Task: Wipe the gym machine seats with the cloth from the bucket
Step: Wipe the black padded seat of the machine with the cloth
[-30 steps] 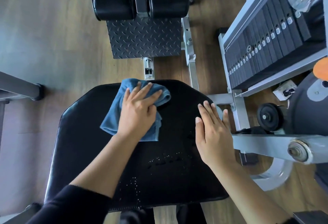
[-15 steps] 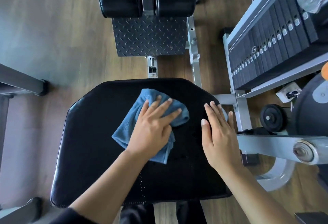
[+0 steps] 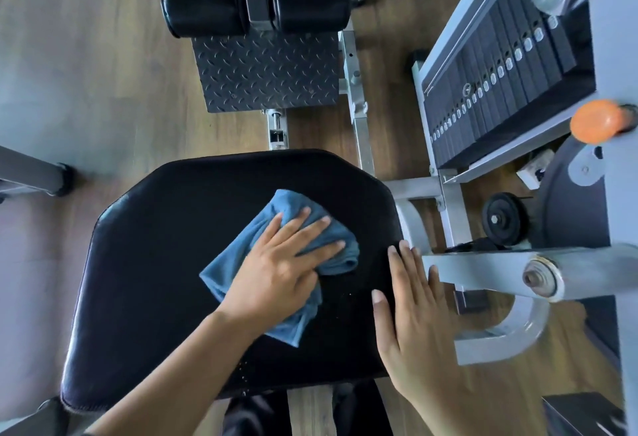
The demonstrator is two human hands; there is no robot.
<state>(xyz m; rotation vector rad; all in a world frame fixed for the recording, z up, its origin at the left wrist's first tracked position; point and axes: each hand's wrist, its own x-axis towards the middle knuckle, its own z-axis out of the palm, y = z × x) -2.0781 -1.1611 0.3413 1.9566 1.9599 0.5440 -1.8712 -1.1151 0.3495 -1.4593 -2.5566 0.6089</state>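
Note:
A black padded gym seat (image 3: 148, 263) fills the lower middle of the head view. A crumpled blue cloth (image 3: 293, 214) lies on its right half. My left hand (image 3: 276, 273) presses flat on the cloth with straight, spread fingers. My right hand (image 3: 411, 304) rests flat on the seat's right edge, fingers straight and together, just right of the cloth. A few small water drops dot the seat near its front edge. No bucket is in view.
Beyond the seat stand a black tread footplate (image 3: 266, 73) and two black roller pads (image 3: 255, 7). A weight stack (image 3: 497, 80) and grey frame bar (image 3: 483, 270) crowd the right. An orange knob (image 3: 597, 121) sits at right. Wooden floor lies to the left.
My left hand has slid the cloth rightward and toward the seat's near side, from the far left to the right half. My right hand has stayed flat on the seat's right edge.

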